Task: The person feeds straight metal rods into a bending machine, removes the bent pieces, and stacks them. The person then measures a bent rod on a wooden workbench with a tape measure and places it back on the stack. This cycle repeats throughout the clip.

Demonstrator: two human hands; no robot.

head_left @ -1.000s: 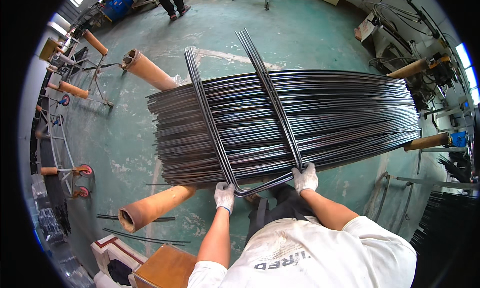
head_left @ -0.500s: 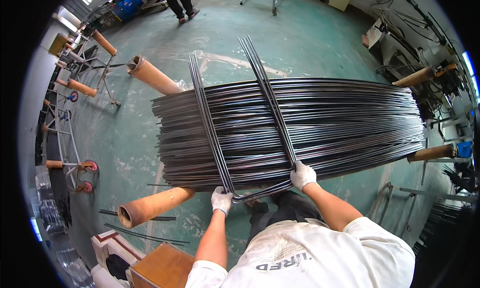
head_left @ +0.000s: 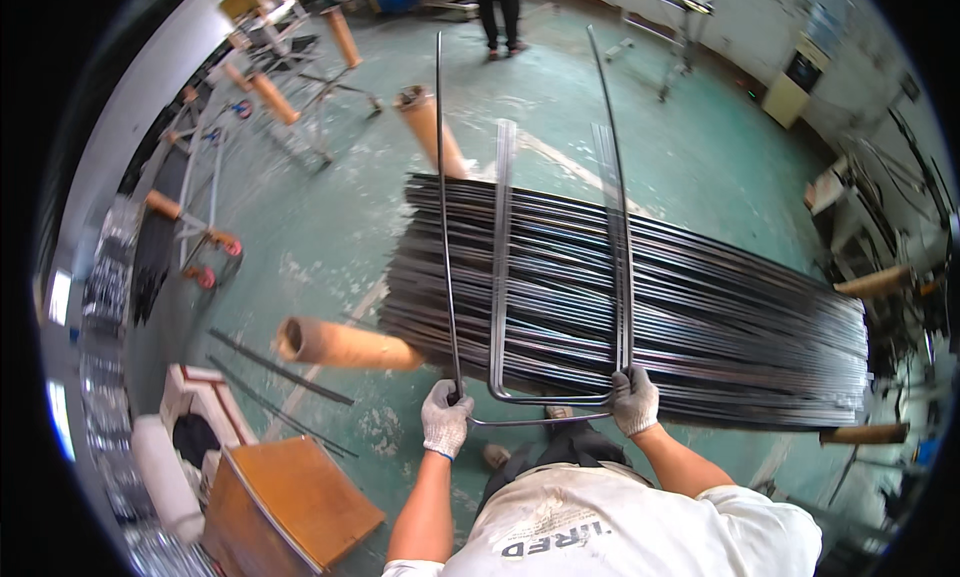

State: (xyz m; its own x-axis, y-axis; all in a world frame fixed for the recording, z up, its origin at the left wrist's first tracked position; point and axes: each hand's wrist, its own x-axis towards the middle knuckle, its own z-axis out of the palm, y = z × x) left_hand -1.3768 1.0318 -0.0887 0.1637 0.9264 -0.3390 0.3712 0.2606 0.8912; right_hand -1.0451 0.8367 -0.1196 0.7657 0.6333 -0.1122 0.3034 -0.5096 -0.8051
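Note:
A dark metal rod bent into a wide U is held in both gloved hands, its two long legs pointing away from me. My left hand is closed round its left bend, apart from the other bent rods. Several more U-shaped rods lie nested together on a long pile of straight dark rods. At the right bend my right hand is closed on the single rod. Whether it also grips the nested ones cannot be made out.
Brown tubes jut out around the pile. Loose rods lie on the green floor, with a brown wooden box at the lower left. Another person stands at the far side. Wheeled racks line the left.
One U-shaped rod has come away from the nested bundle, its left side carried leftward by my left hand. The whole view has swung and tilted, so the pile sits farther right.

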